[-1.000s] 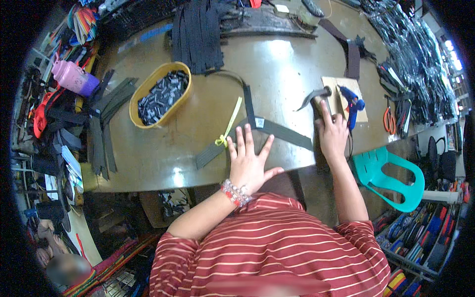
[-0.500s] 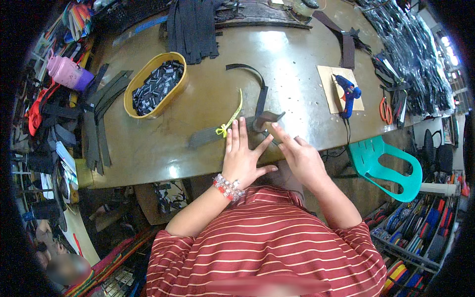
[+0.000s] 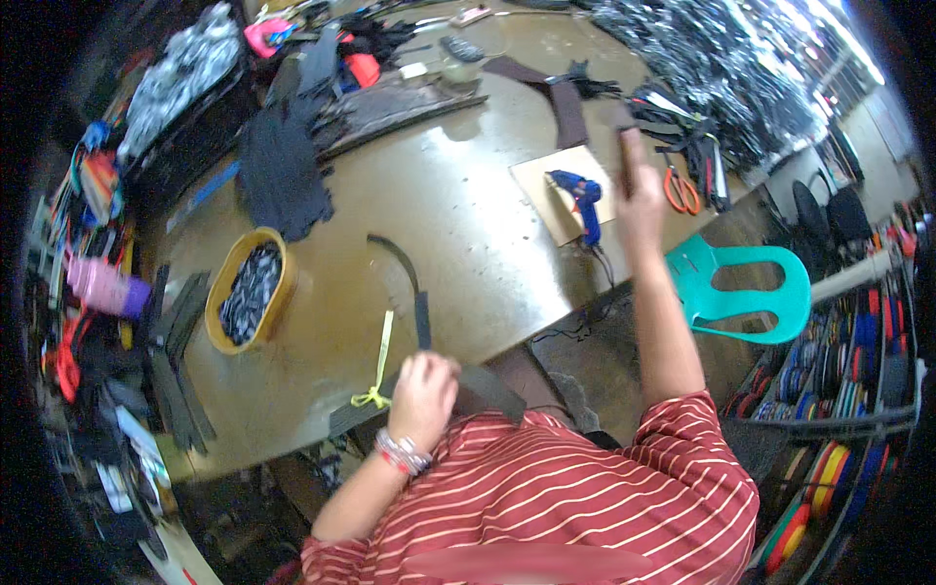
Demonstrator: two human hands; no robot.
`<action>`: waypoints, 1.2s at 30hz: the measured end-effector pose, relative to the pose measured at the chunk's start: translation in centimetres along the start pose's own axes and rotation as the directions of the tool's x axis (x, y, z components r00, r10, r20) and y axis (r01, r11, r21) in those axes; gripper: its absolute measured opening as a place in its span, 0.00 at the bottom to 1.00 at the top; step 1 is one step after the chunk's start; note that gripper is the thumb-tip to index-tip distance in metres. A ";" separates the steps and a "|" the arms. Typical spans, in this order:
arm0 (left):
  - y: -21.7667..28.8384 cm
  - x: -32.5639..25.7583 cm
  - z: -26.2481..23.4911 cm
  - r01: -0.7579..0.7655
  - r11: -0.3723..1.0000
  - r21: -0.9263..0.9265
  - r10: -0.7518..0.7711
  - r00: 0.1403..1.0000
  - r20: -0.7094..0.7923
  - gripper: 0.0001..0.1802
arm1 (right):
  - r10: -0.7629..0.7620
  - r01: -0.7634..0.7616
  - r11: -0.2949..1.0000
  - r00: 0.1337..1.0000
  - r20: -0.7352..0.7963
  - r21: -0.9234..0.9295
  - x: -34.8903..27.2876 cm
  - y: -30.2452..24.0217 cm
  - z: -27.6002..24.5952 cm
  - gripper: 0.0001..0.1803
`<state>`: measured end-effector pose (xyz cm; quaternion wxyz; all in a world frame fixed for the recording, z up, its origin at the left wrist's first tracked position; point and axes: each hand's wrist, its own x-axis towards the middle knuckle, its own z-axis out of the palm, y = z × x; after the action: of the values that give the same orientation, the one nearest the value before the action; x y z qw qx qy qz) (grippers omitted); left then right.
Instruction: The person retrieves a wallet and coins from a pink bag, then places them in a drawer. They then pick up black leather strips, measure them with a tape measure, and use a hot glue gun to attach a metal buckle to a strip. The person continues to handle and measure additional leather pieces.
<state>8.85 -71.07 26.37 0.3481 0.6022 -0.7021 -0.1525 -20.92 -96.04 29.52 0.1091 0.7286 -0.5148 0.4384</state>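
My left hand is closed at the table's near edge, its fingers curled over a wide dark grey strap that runs out on both sides of it. A thin yellow ribbon tied in a bow lies on the strap just left of that hand. Beyond the fingers a narrower black strap curves away over the table. My right hand is stretched far out to the right, beside a blue glue gun and orange-handled scissors. Motion smears its fingers; a dark brown shape shows along them.
A yellow tub of small black pieces stands left on the table. The glue gun rests on a tan board, its cord trailing off the edge. Dark straps are piled at the back. A teal chair stands at the right.
My right hand has left the strap and swung out to the right and away from me. My left hand has gone from spread flat to curled. The view has turned right.
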 end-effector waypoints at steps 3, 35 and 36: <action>-1.5 3.0 -3.2 0.266 0.734 -0.625 -0.390 0.918 -0.067 0.10 | 0.248 -0.176 0.878 0.963 0.108 -0.446 1.3 7.6 1.1 0.37; -9.1 10.3 0.3 -0.150 0.977 -0.154 0.157 0.987 0.035 0.09 | -0.252 -0.031 0.804 0.887 0.386 0.594 -7.0 -16.0 0.0 0.12; -9.3 10.4 0.2 -0.050 0.980 -0.194 0.057 0.998 0.030 0.09 | -0.152 -0.078 0.802 0.932 0.328 0.592 -8.0 -16.3 0.1 0.12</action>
<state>15.21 -83.08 23.51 0.3964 0.5437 -0.7059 -0.2213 -7.77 -83.60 28.28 -0.2126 0.8033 -0.3474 0.4346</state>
